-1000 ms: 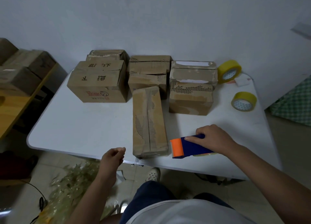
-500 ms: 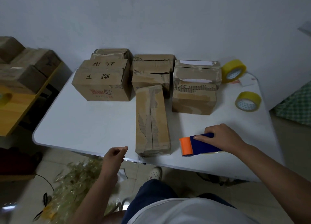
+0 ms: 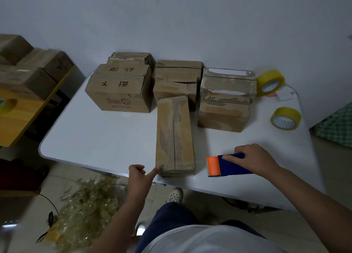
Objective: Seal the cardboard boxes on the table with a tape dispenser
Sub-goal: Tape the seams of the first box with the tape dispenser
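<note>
Pale wall [image 3: 171, 14], tiled floor [image 3: 34, 224]

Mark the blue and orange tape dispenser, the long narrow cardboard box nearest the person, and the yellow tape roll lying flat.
blue and orange tape dispenser [image 3: 228, 167], head view, blue body.
long narrow cardboard box [image 3: 174, 134], head view, top seam.
yellow tape roll lying flat [image 3: 291, 113], head view, outer band.

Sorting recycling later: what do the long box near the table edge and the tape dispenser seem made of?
Long box: brown corrugated cardboard, matte; its torn top layer exposes fluting. Tape dispenser, under the right hand: probably moulded plastic, with a smooth orange front and a blue body.
</note>
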Motion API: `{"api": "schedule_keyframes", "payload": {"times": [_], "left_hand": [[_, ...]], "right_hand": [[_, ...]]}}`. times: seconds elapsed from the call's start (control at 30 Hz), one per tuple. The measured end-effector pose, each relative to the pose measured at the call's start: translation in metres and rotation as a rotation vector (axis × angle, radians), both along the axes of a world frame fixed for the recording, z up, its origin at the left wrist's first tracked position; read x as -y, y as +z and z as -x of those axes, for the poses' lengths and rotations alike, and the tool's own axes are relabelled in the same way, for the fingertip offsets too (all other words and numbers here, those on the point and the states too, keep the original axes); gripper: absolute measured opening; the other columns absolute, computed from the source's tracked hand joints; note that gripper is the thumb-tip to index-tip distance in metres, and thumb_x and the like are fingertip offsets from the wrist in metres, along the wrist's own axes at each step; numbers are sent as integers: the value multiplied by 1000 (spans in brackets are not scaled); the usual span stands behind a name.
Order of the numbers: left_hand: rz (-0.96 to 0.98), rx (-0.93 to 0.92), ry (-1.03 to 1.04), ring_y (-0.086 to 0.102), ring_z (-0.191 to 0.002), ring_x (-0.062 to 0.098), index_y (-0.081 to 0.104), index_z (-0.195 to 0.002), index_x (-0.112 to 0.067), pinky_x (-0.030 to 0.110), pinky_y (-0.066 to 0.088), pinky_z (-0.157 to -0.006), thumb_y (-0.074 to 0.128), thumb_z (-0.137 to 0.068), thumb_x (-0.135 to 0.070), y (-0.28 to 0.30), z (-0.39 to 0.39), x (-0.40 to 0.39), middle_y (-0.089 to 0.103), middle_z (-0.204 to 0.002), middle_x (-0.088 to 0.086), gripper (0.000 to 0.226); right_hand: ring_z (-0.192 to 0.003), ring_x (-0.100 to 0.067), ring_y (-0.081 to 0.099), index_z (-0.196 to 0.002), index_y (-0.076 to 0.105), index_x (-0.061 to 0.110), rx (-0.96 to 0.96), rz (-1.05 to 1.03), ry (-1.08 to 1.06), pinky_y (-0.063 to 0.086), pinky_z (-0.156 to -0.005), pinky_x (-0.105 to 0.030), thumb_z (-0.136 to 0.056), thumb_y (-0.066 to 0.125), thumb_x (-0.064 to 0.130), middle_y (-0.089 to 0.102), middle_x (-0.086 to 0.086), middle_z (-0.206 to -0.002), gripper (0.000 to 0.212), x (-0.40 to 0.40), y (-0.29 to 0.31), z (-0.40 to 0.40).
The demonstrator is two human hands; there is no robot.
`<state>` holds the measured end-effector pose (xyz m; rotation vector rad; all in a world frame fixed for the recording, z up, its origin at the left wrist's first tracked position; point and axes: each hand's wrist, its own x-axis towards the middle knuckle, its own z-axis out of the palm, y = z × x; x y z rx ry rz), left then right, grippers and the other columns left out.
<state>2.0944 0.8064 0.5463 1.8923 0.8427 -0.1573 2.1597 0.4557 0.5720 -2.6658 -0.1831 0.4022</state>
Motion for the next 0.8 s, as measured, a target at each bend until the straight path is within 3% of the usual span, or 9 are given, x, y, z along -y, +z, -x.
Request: {"api": "schedule_keyframes", "payload": {"times": [0.33, 0.47, 0.63, 0.8], "left_hand": [[-2, -18, -29, 55, -89, 19, 45, -113, -12, 28, 44, -68, 84, -76, -33, -2, -10, -22, 52, -97, 4, 58], [46, -102, -105, 54, -88, 15, 45, -116, -12, 26, 44, -68, 82, -78, -37, 0, -19, -30, 53, -101, 5, 59], [65, -136, -179, 54, -90, 12, 46, -115, -17, 24, 43, -70, 79, -79, -44, -2, -18, -34, 57, -105, 3, 56], [34, -80, -177, 64, -92, 17, 60, -103, -15, 30, 46, -72, 58, -97, -39, -3, -19, -46, 67, -97, 1, 25]], "right_hand": [[-63, -7, 58, -76, 60, 24, -54, 116, 13, 41, -54, -20, -77, 43, 80, 61, 7, -68, 58, -31, -11, 8], [-60, -5, 53, -73, 55, 25, -54, 161, -13, 33, -51, -19, -81, 43, 77, 52, 11, -63, 54, -39, -15, 15], [-61, -9, 56, -74, 59, 20, -72, 166, -49, 39, -53, -22, -81, 41, 77, 58, 5, -66, 60, -36, -21, 21], [-60, -7, 56, -73, 58, 22, -76, 155, -51, 36, -51, -20, -81, 42, 77, 58, 7, -65, 57, -32, -20, 21]]}}
